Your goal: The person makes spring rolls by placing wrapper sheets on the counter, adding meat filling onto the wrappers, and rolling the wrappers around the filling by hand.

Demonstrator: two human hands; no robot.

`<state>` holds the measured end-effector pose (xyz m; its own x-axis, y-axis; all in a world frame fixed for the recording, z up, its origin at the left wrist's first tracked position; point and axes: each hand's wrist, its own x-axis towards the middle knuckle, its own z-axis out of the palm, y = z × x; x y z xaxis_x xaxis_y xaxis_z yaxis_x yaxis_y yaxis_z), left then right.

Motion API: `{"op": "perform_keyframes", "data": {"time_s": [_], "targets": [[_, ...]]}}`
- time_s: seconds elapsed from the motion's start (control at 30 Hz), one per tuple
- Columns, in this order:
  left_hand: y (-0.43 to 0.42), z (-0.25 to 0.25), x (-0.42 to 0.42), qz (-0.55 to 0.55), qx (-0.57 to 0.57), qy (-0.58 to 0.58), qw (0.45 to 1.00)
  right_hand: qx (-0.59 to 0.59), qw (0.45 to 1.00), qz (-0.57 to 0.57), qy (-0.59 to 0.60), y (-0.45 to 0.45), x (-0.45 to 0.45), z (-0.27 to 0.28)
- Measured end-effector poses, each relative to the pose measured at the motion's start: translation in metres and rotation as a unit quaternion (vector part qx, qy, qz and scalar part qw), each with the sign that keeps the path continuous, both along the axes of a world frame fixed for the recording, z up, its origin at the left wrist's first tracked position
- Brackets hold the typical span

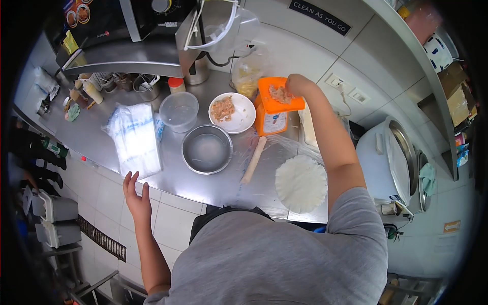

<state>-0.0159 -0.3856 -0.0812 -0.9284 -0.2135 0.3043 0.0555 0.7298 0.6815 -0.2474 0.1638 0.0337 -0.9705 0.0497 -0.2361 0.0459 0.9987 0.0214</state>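
The right hand (299,85) reaches to the meat (279,94) on the orange scale (268,124), above and right of the frame's centre; I cannot tell whether its hidden fingertips grip any. The left hand (138,197), left of centre, has fingers spread near the plastic bags (135,140).

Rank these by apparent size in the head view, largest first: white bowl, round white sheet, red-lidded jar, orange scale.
1. Round white sheet and orange scale: too close to rank; the right hand covers part of the scale.
2. White bowl
3. Red-lidded jar
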Motion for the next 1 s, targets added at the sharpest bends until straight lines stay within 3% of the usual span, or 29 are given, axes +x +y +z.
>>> {"op": "perform_keyframes", "data": {"time_s": [0.1, 0.2, 0.3, 0.4, 0.5, 0.6, 0.7, 0.8, 1.0], "targets": [[0.011, 0.004, 0.016, 0.025, -0.001, -0.017, 1.0, -0.015, 0.993, 0.069, 0.096, 0.01, -0.006, -0.007], [0.022, 0.005, 0.026, 0.014, -0.005, -0.005, 1.0, -0.04, 0.998, 0.044, 0.03, -0.006, 0.003, 0.001], [0.034, 0.016, 0.033, 0.009, -0.011, 0.004, 1.0, -0.141, 0.99, -0.004, 0.012, -0.004, 0.007, 0.006], [0.037, 0.021, 0.041, 0.012, -0.035, 0.004, 0.999, -0.177, 0.975, 0.095, 0.099, 0.014, -0.003, -0.002], [0.041, 0.026, 0.048, 0.018, -0.057, 0.0, 0.998, -0.215, 0.972, 0.022, 0.094, 0.018, -0.003, 0.0], [0.047, 0.029, 0.052, 0.02, -0.063, 0.003, 0.998, -0.162, 0.977, 0.066, 0.126, 0.026, -0.014, -0.02], [0.051, 0.032, 0.053, 0.015, -0.058, 0.002, 0.998, -0.132, 0.989, -0.03, 0.061, 0.019, -0.013, -0.032], [0.052, 0.032, 0.054, 0.007, -0.049, 0.004, 0.999, -0.061, 0.996, 0.065, 0.008, 0.016, 0.0, -0.054], [0.045, 0.026, 0.052, 0.004, -0.037, 0.009, 0.999, -0.137, 0.969, -0.063, 0.195, 0.015, 0.015, -0.07]]}}
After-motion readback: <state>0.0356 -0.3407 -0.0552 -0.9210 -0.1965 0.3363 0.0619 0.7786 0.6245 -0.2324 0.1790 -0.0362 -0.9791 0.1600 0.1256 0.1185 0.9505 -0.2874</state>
